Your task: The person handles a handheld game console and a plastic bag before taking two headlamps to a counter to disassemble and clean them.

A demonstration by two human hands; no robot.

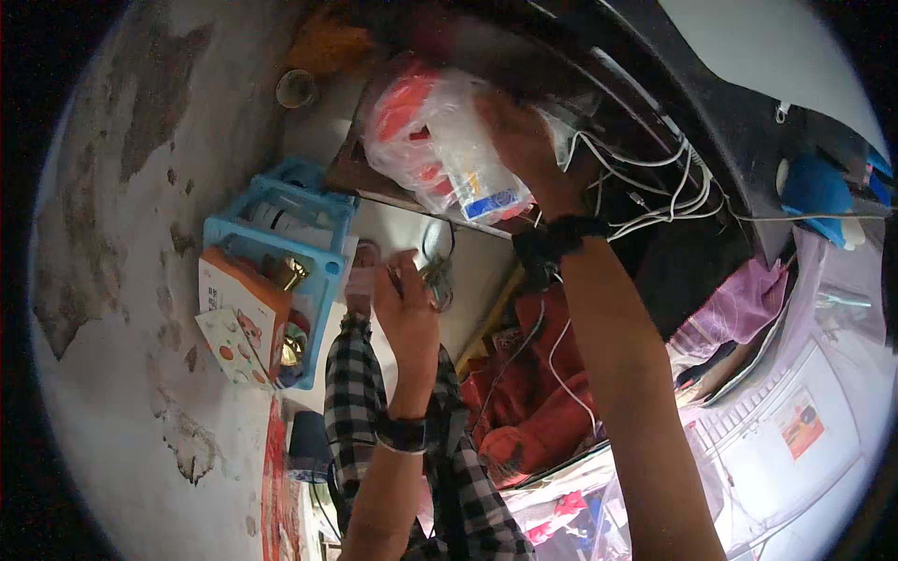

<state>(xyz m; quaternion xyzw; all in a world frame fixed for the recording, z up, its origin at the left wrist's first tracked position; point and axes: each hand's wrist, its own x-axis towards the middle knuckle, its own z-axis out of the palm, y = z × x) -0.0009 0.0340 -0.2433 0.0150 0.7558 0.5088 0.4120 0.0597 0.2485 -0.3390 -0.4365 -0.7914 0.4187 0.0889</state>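
My right hand (517, 140) reaches far forward over a clear plastic bag (458, 140) with white and red contents and a blue-and-yellow printed patch. Its fingers appear closed on the bag's upper right side, though shadow blurs the tips. My left hand (405, 297) is lower and nearer, held above the pale floor with its fingers loosely bent and apart. Nothing shows in its grasp. Just right of it lies a small tangled greyish item (437, 280), with a dark cord loop (438, 241) above it.
At left, a light-blue plastic basket (323, 309) holds an orange-and-white box (245, 304) and gold-coloured packets, against a stained wall (122, 234). White cables (687, 192) coil at right. Red cloth (538, 374) lies below them, beside purple fabric (725, 309). A clear cup (296, 89) stands farther back.
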